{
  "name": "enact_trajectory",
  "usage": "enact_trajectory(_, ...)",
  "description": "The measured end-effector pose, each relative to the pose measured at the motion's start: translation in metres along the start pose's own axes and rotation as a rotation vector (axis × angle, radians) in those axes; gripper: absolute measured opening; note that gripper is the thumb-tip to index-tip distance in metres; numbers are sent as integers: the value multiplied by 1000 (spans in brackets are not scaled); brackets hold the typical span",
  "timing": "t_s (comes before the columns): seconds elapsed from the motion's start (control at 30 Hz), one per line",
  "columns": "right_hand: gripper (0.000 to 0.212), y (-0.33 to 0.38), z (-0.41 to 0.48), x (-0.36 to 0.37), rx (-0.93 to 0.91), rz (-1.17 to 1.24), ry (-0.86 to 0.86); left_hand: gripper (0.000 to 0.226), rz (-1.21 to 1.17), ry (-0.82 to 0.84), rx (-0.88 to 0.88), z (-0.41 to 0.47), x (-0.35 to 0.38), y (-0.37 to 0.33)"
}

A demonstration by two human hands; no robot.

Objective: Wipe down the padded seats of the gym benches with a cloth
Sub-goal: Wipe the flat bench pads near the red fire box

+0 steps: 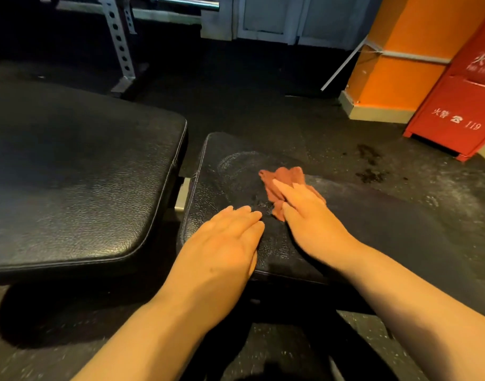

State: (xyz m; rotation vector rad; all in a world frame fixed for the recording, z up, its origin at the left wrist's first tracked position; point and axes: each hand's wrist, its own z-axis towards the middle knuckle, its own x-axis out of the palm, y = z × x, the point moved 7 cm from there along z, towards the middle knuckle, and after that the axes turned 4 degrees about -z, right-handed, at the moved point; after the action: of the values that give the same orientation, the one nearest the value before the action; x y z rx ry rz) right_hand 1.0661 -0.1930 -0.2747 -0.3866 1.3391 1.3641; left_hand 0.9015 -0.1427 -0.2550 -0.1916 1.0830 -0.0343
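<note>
The right hand lies flat on a rust-red cloth, its fingers straight and close together, pressing the cloth down onto the black padded seat of the small bench section. The cloth is bunched beneath and beyond the fingers, its crumpled edges sticking out ahead of the fingertips and to their left; only part of it shows, the rest being under the palm. Just to the left of the right hand, the left hand rests palm down on the same seat, fingers straight and held side by side, their tips near the cloth's near corner but not on it. Ahead of both hands the seat's surface carries a pale, smeary curved mark. Left of the left hand, across a narrow gap with a bit of metal bracket showing in it, lies a larger black padded bench pad, its leather grain catching the light. Far beyond the hands a pale perforated rack upright stands on the dark floor, with a steel bar end above it. Ahead and to the right of the right hand stand an orange pillar and a red fire cabinet, with dark spots on the speckled floor in front of the latter.
</note>
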Motion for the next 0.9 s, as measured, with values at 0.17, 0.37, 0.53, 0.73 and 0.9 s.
enact_trajectory(0.17,42,-29,-34,-9,17,25,120,42,-16,44,-15,-1,-2,1)
enact_trajectory(0.37,48,7,-10,5,238,-103,58,47,-50,73,-84,-5,-7,7)
enact_trajectory(0.53,50,14,-55,-3,28,-27,161,46,-63,47,-83,-11,-12,10)
enact_trajectory(0.73,51,10,0,5,228,-126,26,44,-64,47,-115,-15,-14,13)
enact_trajectory(0.9,47,46,-47,3,-32,10,103,47,-53,83,-133,-17,-12,13)
